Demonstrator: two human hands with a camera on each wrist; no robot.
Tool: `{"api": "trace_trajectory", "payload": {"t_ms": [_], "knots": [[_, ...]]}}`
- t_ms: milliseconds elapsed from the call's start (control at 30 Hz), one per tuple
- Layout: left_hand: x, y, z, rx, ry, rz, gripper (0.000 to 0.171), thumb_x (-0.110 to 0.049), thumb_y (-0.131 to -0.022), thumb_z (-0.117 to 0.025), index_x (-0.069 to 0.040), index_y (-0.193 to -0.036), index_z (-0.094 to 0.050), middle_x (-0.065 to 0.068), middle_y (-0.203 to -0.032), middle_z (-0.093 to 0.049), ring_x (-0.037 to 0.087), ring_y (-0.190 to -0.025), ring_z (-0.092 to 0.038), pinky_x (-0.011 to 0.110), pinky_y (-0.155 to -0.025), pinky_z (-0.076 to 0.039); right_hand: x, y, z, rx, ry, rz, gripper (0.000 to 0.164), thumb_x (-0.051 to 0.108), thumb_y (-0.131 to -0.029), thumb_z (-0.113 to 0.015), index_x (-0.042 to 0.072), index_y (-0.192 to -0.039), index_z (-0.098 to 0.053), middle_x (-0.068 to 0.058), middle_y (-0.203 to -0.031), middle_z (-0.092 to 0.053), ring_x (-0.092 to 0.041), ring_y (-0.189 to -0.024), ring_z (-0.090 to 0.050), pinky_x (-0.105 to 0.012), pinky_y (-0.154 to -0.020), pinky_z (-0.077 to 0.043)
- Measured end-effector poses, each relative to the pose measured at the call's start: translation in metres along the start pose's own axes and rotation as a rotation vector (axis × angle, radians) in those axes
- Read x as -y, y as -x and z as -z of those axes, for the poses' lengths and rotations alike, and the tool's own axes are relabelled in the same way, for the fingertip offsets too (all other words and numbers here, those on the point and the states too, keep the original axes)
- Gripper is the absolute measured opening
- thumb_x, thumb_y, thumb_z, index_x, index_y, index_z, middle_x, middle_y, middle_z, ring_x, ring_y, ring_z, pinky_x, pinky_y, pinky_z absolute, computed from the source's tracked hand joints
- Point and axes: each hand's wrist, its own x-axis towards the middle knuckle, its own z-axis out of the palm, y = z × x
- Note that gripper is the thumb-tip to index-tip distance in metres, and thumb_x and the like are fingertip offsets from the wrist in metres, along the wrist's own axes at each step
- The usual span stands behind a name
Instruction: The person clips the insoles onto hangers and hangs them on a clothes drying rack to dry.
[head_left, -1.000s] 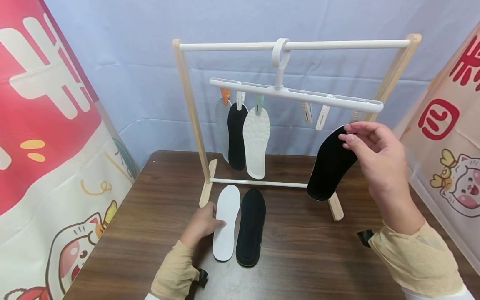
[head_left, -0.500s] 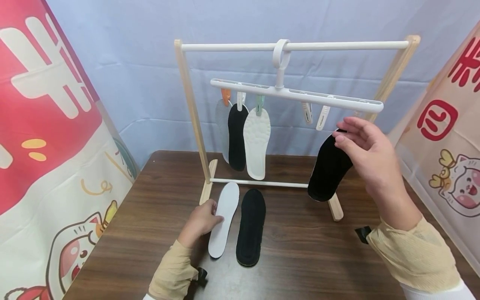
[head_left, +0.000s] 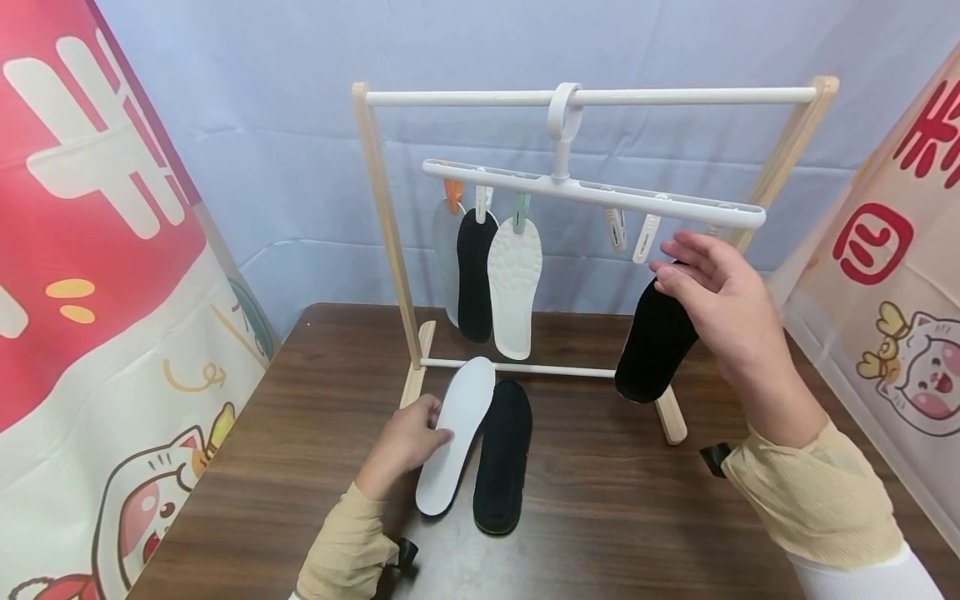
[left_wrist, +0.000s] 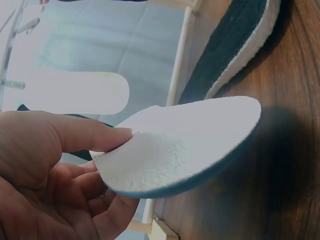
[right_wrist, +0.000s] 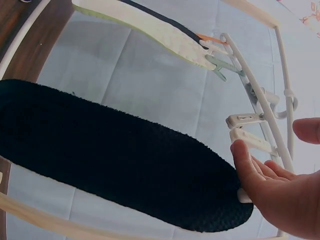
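My left hand (head_left: 408, 437) pinches a white insole (head_left: 468, 404) by its side edge. In the left wrist view the thumb lies on its white face, and the insole (left_wrist: 200, 135) is tilted with a blue underside edge showing. A black insole (head_left: 504, 467) lies on the table right beside it. My right hand (head_left: 723, 312) is by the top of another black insole (head_left: 654, 346), which hangs from the hanger's right end. The right wrist view shows thumb and fingers spread apart, with a bit of white clip (right_wrist: 244, 196) at the insole's end, mostly hidden by the hand.
A white clip hanger (head_left: 600, 196) hangs tilted from a wooden-sided rack (head_left: 675, 96). At its left, clips hold a grey insole (head_left: 447, 250), a black insole (head_left: 475, 283) and a white insole (head_left: 514, 292). Two white clips (head_left: 647, 237) hang unused near the right. Brown table (head_left: 600, 517) below.
My right hand has let go of the hanging black insole's top and drawn slightly left. My left hand has tilted up the white insole, its far end swinging right over the black insole.
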Motion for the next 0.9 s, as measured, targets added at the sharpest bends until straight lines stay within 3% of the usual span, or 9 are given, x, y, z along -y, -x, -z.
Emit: {"api": "trace_trajectory", "payload": {"t_ms": [167, 333, 400, 533, 667, 767, 900], "knots": [[-0.004, 0.001, 0.000, 0.007, 0.012, -0.020, 0.029, -0.013, -0.086, -0.076, -0.004, -0.108, -0.060, 0.002, -0.084, -0.056, 0.017, -0.073, -0.052, 0.030, -0.062, -0.043, 0.004, -0.002, -0.003, -0.005, 0.076, -0.042, 0.061, 0.006, -0.096, -0.065, -0.008, -0.149, -0.038, -0.011, -0.135, -0.055, -0.002, -0.104, -0.066, -0.013, -0.084, -0.052], [-0.008, 0.003, 0.000, 0.016, 0.024, -0.033, 0.030, -0.014, -0.086, -0.076, -0.005, -0.111, -0.061, 0.002, -0.086, -0.060, 0.018, -0.075, -0.055, 0.032, -0.065, -0.047, 0.009, -0.003, -0.005, -0.001, 0.348, -0.093, 0.062, 0.018, -0.100, -0.062, 0.001, -0.154, -0.036, -0.021, -0.153, -0.045, 0.005, -0.110, -0.059, -0.010, -0.089, -0.047], [-0.010, 0.004, 0.000, 0.016, 0.029, -0.041, 0.031, -0.014, -0.087, -0.076, -0.005, -0.112, -0.061, 0.002, -0.087, -0.061, 0.018, -0.076, -0.055, 0.033, -0.067, -0.048, 0.011, -0.004, -0.007, 0.002, 0.425, -0.103, 0.063, 0.022, -0.100, -0.060, 0.003, -0.155, -0.035, -0.021, -0.155, -0.043, 0.001, -0.116, -0.058, -0.009, -0.091, -0.046], [-0.014, 0.005, 0.001, 0.017, 0.034, -0.076, 0.031, -0.015, -0.086, -0.076, -0.005, -0.112, -0.061, 0.003, -0.090, -0.066, 0.019, -0.079, -0.059, 0.035, -0.070, -0.050, 0.013, -0.006, -0.010, -0.014, 0.466, -0.128, 0.065, 0.027, -0.100, -0.060, 0.006, -0.156, -0.034, -0.018, -0.156, -0.042, -0.016, -0.129, -0.054, -0.011, -0.096, -0.044], [-0.018, 0.005, 0.001, 0.025, 0.043, -0.094, 0.032, -0.016, -0.086, -0.076, -0.005, -0.113, -0.061, 0.004, -0.094, -0.069, 0.019, -0.082, -0.061, 0.036, -0.073, -0.051, 0.015, -0.008, -0.012, -0.025, 0.500, -0.150, 0.067, 0.030, -0.100, -0.060, 0.007, -0.157, -0.033, -0.014, -0.158, -0.041, -0.028, -0.139, -0.048, -0.027, -0.110, -0.041], [-0.020, 0.004, 0.000, 0.028, 0.047, -0.108, 0.032, -0.015, -0.087, -0.076, -0.005, -0.113, -0.061, 0.004, -0.095, -0.070, 0.018, -0.083, -0.062, 0.036, -0.074, -0.051, 0.016, -0.012, -0.014, -0.029, 0.511, -0.157, 0.068, 0.031, -0.100, -0.059, 0.007, -0.157, -0.033, -0.014, -0.158, -0.041, -0.033, -0.140, -0.046, -0.039, -0.113, -0.039], [-0.023, 0.004, -0.001, 0.040, 0.057, -0.132, 0.031, -0.015, -0.087, -0.076, -0.005, -0.112, -0.061, 0.004, -0.095, -0.070, 0.018, -0.083, -0.061, 0.036, -0.074, -0.051, 0.018, -0.017, -0.016, -0.033, 0.532, -0.165, 0.068, 0.032, -0.100, -0.059, 0.005, -0.156, -0.033, -0.015, -0.157, -0.043, -0.032, -0.139, -0.048, -0.040, -0.112, -0.040]]}}
